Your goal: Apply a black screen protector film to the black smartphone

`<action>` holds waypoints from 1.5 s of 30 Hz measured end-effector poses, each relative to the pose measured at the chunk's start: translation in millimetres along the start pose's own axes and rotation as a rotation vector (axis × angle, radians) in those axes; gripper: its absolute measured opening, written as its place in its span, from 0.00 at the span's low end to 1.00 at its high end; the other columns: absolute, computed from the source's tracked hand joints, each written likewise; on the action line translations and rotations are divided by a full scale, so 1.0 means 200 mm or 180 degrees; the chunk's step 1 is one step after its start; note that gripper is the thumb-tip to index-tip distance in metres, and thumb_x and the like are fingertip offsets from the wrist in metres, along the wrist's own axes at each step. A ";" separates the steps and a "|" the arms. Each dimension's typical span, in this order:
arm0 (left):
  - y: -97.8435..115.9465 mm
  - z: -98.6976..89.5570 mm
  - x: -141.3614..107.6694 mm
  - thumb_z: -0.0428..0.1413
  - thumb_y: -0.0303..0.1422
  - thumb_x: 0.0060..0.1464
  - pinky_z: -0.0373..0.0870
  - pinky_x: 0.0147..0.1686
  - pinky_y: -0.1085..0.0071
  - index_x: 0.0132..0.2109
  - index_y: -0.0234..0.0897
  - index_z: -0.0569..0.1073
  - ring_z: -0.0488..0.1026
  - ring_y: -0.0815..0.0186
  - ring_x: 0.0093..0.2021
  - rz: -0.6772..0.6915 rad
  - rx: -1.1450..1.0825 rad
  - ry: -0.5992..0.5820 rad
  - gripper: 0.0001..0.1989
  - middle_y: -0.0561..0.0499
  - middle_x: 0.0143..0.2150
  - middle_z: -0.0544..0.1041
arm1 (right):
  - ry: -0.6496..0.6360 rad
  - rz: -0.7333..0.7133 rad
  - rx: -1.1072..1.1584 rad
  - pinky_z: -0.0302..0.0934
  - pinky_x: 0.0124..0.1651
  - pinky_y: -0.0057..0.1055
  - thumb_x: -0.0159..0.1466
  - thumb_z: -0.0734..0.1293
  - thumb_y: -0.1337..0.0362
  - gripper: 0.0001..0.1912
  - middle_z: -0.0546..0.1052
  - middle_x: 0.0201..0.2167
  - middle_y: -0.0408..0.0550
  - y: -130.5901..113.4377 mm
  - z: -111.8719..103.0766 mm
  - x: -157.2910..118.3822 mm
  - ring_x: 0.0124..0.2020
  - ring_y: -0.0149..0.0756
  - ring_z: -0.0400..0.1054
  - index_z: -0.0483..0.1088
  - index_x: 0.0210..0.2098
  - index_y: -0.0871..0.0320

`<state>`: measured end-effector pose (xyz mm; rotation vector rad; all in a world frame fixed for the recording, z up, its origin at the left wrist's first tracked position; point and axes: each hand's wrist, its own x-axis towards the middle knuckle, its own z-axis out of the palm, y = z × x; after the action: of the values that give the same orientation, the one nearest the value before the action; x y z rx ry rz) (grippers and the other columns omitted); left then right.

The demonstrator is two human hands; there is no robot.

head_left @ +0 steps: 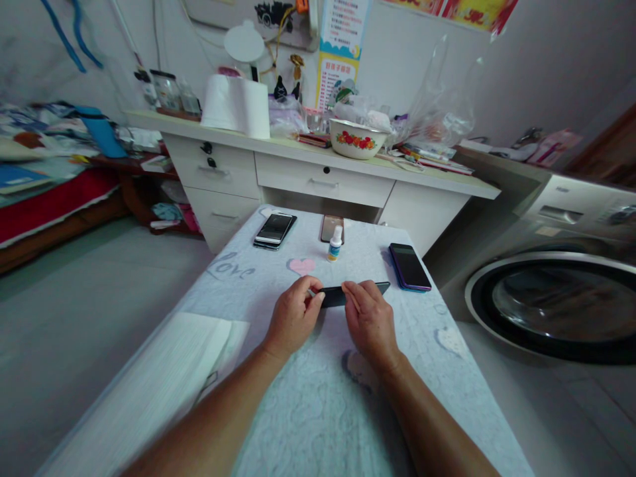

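Between my two hands a dark phone (332,297) is held tilted, its long side across my view, just over the cloth-covered table (308,411). My left hand (294,313) pinches its left end between thumb and fingers. Farther right along the same phone, my right hand (368,318) is closed on it, covering part of its middle. A small white spray bottle (335,244) with a blue label stands upright beyond the phone. Behind the bottle lies a brown-backed phone (328,228). Stacked phones (275,228) lie at the far left, and more stacked phones (410,267) at the right.
A white folded cloth or paper (163,384) lies along the table's left side. At the far end stands a white desk (293,171) with a paper roll (236,105) and a flowered bowl (358,140). A washing machine (561,225) is at the right.
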<state>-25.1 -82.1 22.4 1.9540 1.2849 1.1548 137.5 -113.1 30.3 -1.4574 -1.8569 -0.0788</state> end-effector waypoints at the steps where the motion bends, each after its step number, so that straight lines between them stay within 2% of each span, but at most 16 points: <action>1: 0.00 0.00 0.00 0.51 0.30 0.56 0.61 0.30 0.74 0.39 0.38 0.68 0.68 0.71 0.26 0.0001 -0.0005 0.0002 0.04 0.55 0.32 0.74 | -0.0014 -0.0032 0.0007 0.64 0.41 0.28 0.67 0.58 0.69 0.14 0.72 0.36 0.49 0.00 0.00 0.00 0.36 0.33 0.69 0.71 0.48 0.59; 15: 0.00 0.00 0.00 0.51 0.29 0.56 0.62 0.29 0.75 0.39 0.38 0.69 0.69 0.71 0.26 -0.0047 -0.0098 0.0002 0.04 0.56 0.28 0.72 | -0.0302 -0.0271 0.0104 0.65 0.40 0.27 0.68 0.56 0.68 0.15 0.72 0.38 0.49 -0.09 0.03 0.00 0.37 0.33 0.68 0.69 0.49 0.57; 28: -0.01 0.01 0.00 0.51 0.27 0.55 0.64 0.31 0.75 0.39 0.37 0.69 0.70 0.70 0.29 -0.0032 -0.0128 0.0005 0.04 0.55 0.30 0.73 | -0.0450 -0.0485 0.0027 0.64 0.39 0.26 0.68 0.57 0.68 0.17 0.72 0.38 0.49 -0.11 0.05 0.00 0.37 0.33 0.68 0.68 0.54 0.56; 35: 0.00 0.01 0.00 0.51 0.28 0.56 0.63 0.29 0.76 0.39 0.38 0.69 0.69 0.71 0.27 -0.0063 -0.0101 0.0017 0.04 0.56 0.28 0.72 | -0.0395 -0.0376 -0.0068 0.64 0.38 0.27 0.69 0.56 0.68 0.15 0.72 0.37 0.49 -0.10 0.03 0.01 0.36 0.34 0.68 0.71 0.49 0.54; 45: -0.01 0.01 0.00 0.52 0.29 0.55 0.62 0.28 0.76 0.39 0.38 0.69 0.68 0.72 0.25 -0.0060 -0.0077 -0.0003 0.04 0.57 0.26 0.71 | -0.0283 -0.0250 -0.0096 0.63 0.37 0.27 0.68 0.56 0.68 0.15 0.72 0.37 0.49 -0.09 0.02 0.01 0.35 0.34 0.68 0.71 0.48 0.55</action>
<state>-24.9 -81.6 20.6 1.9208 1.2805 1.1547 120.8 -115.9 35.4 -1.4287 -1.9930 -0.0816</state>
